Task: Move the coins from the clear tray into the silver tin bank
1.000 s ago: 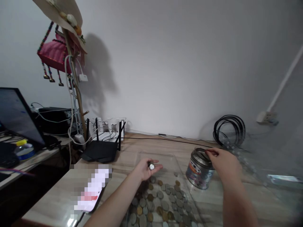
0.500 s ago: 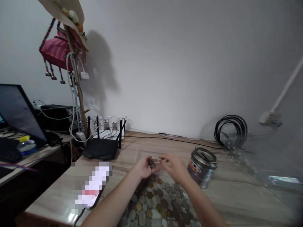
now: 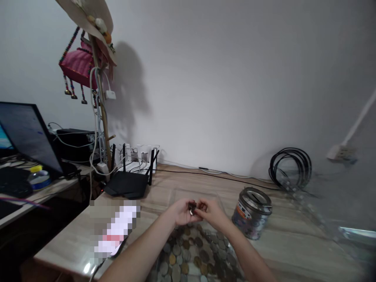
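Cupped with the palm up, my left hand [image 3: 182, 212] holds a few small coins [image 3: 192, 208]. My right hand [image 3: 209, 211] reaches over from the right, its thumb and fingertips pinched at a coin against the left palm. Below both hands, many loose coins [image 3: 185, 256] of silver, brass and dark brown lie spread in a clear shallow tray [image 3: 195, 192]. Both forearms partly cover the tray. To the right of my right hand stands a round metal tin [image 3: 253, 213] with a slot in its lid.
At left on the wooden table [image 3: 293, 250] lies a lit phone [image 3: 117, 227], blurred out, with a cable. Behind it sits a black router [image 3: 127, 184]. A coil of black cable [image 3: 290, 166] leans at the back right. A bottle with a yellow cap [image 3: 38, 178] stands far left.
My right hand has come down and left onto the coins in my left palm; the hands were slightly apart before. The whole view has shifted a little.
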Motion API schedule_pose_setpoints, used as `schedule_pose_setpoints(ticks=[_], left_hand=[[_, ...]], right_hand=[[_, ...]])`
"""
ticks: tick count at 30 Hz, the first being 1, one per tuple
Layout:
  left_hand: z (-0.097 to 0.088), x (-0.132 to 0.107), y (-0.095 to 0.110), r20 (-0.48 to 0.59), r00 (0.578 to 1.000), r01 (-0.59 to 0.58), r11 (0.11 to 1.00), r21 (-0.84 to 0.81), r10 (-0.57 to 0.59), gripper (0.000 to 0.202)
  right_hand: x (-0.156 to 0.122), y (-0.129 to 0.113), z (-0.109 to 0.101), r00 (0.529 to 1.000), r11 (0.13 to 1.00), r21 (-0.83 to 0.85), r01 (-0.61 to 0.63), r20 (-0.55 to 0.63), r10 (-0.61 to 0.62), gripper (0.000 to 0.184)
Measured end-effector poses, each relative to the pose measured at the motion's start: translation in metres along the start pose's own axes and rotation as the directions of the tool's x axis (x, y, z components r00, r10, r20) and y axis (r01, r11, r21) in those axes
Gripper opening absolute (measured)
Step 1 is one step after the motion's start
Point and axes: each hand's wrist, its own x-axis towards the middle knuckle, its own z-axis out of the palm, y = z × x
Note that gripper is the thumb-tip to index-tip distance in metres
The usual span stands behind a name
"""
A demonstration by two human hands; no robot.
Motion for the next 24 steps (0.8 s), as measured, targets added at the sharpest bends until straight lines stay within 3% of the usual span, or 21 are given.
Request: schedule_pose_setpoints(ticks=[5, 9, 13, 17, 19, 21, 24], left_hand=[[0.004, -0.005, 0.002, -0.032, 0.999, 0.046, 0.995, 0.089, -0.044, 0.025], [0.004, -0.006, 0.003, -0.032, 0.994, 0.105, 0.979, 0.175, -0.101, 0.032], [0.008, -0.008, 0.000, -0.017, 0.992, 0.123, 0.946, 0.299, -0.123, 0.038], [0.012, -0.011, -0.001, 0.019, 0.992, 0.108, 0.921, 0.374, -0.124, 0.035], [0.013, -0.012, -0.001, 0.027, 0.992, 0.099, 0.914, 0.393, -0.119, 0.031], [0.013, -0.013, 0.001, 0.007, 0.995, 0.093, 0.914, 0.396, -0.104, 0.028], [0.013, -0.013, 0.003, -0.057, 0.995, 0.093, 0.929, 0.359, -0.077, 0.026]], right_hand=[[-0.001, 0.000, -0.022, 0.982, 0.994, 0.095, -0.052, -0.176, 0.069, 0.018], [-0.004, 0.002, -0.030, 0.989, 0.984, 0.146, -0.099, -0.095, 0.113, 0.022], [-0.002, 0.006, -0.019, 0.992, 0.979, 0.170, -0.115, -0.023, 0.121, 0.024], [-0.001, 0.001, -0.017, 0.995, 0.992, 0.081, -0.098, -0.028, 0.100, 0.023], [-0.006, -0.005, -0.031, 0.983, 0.994, -0.058, -0.095, -0.162, 0.084, 0.025], [-0.017, -0.010, -0.055, 0.911, 0.945, -0.262, -0.197, -0.405, 0.078, 0.031], [-0.035, -0.009, -0.098, 0.713, 0.735, -0.420, -0.532, -0.691, 0.122, 0.038]])
